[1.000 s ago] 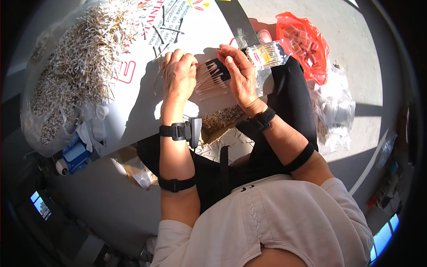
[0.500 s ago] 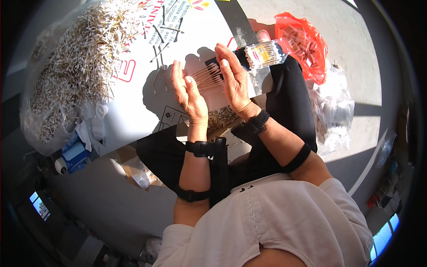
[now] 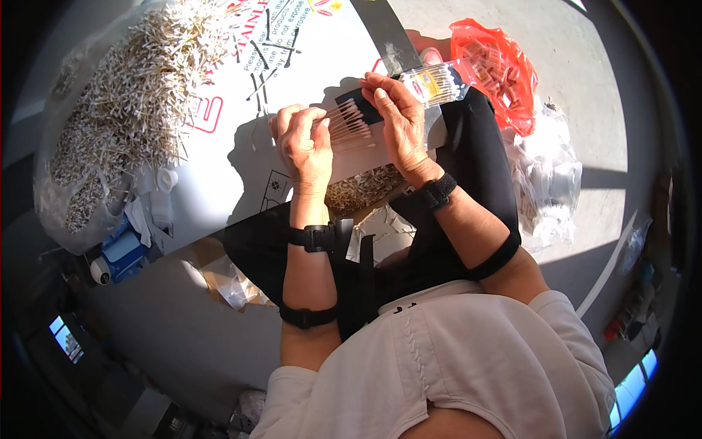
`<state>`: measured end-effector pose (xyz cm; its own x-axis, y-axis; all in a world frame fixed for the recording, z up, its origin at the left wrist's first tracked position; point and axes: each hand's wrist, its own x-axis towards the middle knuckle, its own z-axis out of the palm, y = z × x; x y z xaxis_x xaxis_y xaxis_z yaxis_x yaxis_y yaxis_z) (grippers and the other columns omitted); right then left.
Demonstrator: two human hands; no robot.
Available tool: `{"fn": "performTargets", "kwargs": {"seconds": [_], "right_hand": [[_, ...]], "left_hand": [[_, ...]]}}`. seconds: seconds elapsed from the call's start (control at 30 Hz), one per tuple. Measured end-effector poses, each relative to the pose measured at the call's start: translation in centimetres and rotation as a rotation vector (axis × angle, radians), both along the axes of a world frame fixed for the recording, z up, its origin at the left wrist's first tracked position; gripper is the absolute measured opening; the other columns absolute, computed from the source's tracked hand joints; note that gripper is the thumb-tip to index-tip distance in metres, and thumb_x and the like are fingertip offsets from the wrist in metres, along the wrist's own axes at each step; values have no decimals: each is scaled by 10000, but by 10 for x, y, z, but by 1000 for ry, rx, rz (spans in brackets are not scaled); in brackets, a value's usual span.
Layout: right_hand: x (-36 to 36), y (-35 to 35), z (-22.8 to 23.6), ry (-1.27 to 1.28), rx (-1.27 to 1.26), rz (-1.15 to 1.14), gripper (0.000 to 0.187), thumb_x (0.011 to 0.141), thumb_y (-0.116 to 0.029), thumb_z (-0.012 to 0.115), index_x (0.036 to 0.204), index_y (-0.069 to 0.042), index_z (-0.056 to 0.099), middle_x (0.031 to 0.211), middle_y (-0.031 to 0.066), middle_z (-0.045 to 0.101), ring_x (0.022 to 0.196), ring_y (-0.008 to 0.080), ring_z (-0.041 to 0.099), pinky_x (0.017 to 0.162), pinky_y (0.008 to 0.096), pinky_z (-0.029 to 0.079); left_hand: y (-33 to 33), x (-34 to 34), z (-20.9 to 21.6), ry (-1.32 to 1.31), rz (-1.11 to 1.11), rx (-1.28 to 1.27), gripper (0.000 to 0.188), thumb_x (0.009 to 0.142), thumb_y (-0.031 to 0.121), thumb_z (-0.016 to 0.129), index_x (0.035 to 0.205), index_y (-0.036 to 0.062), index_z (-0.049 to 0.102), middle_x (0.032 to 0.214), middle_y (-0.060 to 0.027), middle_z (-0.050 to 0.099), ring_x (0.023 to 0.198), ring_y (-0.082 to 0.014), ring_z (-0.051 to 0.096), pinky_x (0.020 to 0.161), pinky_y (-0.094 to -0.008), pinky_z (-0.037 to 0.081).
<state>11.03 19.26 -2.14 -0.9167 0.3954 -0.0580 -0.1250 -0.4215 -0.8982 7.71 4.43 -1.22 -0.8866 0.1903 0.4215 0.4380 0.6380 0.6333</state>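
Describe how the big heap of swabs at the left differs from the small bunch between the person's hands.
Amount: the big heap holds far more swabs than the small bunch.
Arrangement: the heap's sticks point every way; the bunch's lie roughly side by side.
Place: the heap sits in a clear bag; the bunch lies between the left hand and right hand.
Shared: both are thin sticks with pale tips.

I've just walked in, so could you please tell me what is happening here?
A person's bare left hand is at one end of a row of white-tipped cotton swabs on a white printed surface. The right hand is near their other end, beside a clear plastic swab packet. A transparent bag holds more.
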Motion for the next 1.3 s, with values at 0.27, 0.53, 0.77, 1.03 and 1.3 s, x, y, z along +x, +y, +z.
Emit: {"fn": "performTargets", "kwargs": {"seconds": [0.27, 0.53, 0.77, 1.03, 1.3], "right_hand": [[-1, 0, -6, 10, 45, 0, 288, 992, -74, 525, 1249, 52, 560, 1205, 112, 615, 1159, 191, 576, 1043, 318, 441], [0, 3, -6, 16, 36, 14, 288, 996, -85, 523, 1250, 46, 563, 1206, 100, 613, 1164, 182, 569, 1051, 313, 430], [1, -3, -5, 20, 51, -9, 188, 993, -65, 513, 1144, 17, 590, 1168, 89, 606, 1123, 151, 554, 987, 281, 433], [0, -11, -10, 33, 209, 2, 203, 986, -83, 526, 1150, 21, 588, 1242, 109, 572, 1118, 159, 553, 972, 277, 432], [1, -12, -10, 32, 189, -18, 203, 988, -83, 522, 1148, 24, 587, 1241, 118, 574, 1112, 166, 548, 966, 285, 433]], "left_hand": [[7, -19, 11, -44, -187, -307, 236, 662, -42, 719, 823, 113, 640, 914, -31, 560, 941, -278, 520, 813, -405, 422], [6, -38, 19, -32, -133, -280, 153, 716, 10, 725, 793, 105, 632, 872, -44, 550, 912, -275, 513, 835, -410, 428], [3, -33, 13, -122, -216, -381, 135, 721, -19, 657, 793, 94, 643, 878, -59, 556, 931, -284, 514, 822, -422, 427], [9, -30, 15, -97, -165, -353, 161, 734, -45, 647, 839, 77, 632, 889, -71, 597, 911, -304, 549, 801, -411, 465], [12, -34, 19, -133, -151, -408, 130, 736, -44, 612, 831, 38, 645, 897, -111, 612, 923, -316, 546, 808, -423, 455]]}}
